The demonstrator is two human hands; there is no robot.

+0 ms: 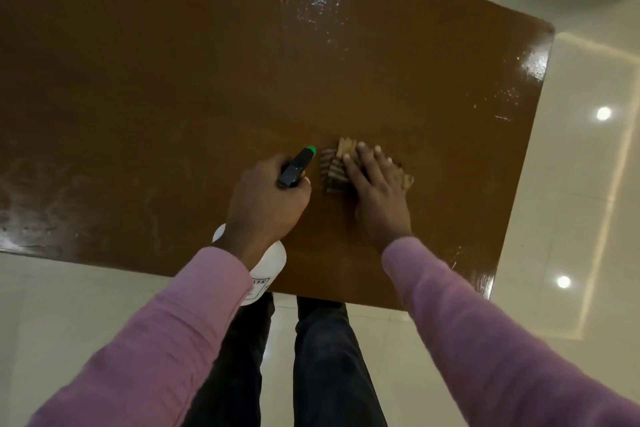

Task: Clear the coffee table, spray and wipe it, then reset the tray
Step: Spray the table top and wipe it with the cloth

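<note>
Brown glossy desk (173, 80) is wet-streaked; right hand (377, 191) presses the striped cloth (334, 172) flat near the near edge, fingers (365, 153) straight and slightly spread for wiping, while left hand (270, 198) grips the white spray bottle (273, 260), nozzle pointing far, likely for respraying.

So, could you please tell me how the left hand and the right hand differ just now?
The left hand grips the spray bottle, fingers curled; the right hand lies flat, fingers straight, pressing the cloth onto the table. Both come from pink sleeves.
</note>
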